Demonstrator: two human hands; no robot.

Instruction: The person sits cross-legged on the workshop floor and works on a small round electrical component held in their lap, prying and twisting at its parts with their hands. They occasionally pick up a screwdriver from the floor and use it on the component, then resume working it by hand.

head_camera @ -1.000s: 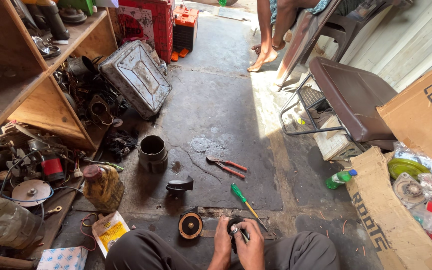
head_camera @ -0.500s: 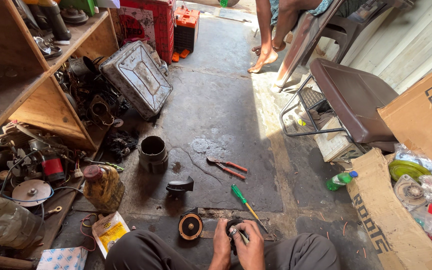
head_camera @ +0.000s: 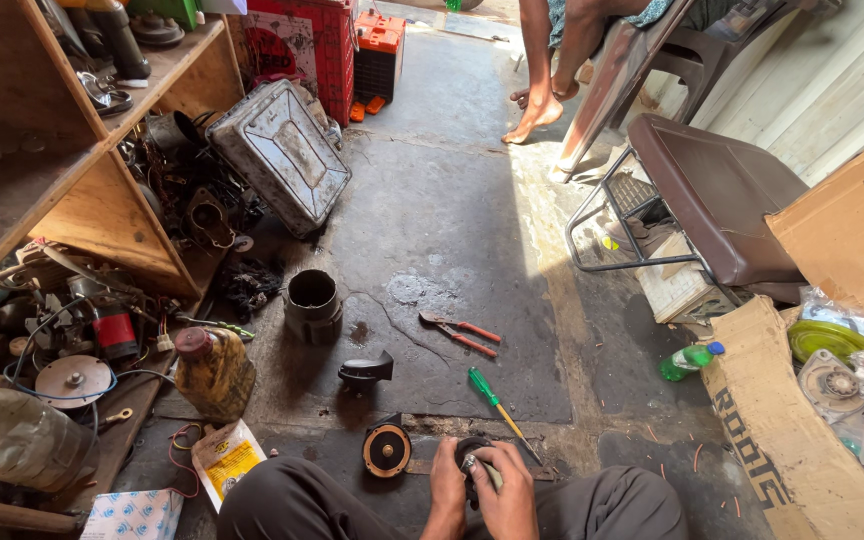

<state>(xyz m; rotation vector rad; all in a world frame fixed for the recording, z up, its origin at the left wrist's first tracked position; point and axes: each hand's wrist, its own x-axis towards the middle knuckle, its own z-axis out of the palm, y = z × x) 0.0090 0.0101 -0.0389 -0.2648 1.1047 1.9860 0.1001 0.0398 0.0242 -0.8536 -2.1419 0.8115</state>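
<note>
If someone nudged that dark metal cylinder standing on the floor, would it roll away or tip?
The cylinder stands upright on its open end, so it would probably slide, not roll. It looks like thick metal, so likely heavy and stiff. Its squat shape suggests it would resist tipping; once tipped, it might roll on the concrete floor.

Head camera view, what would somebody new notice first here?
Probably the two hands low in the middle, left hand and right hand, both wrapped around a small dark round part. Just beyond them on the concrete floor lie a green-handled screwdriver and red-handled pliers, with a cluttered wooden shelf at left.
</note>
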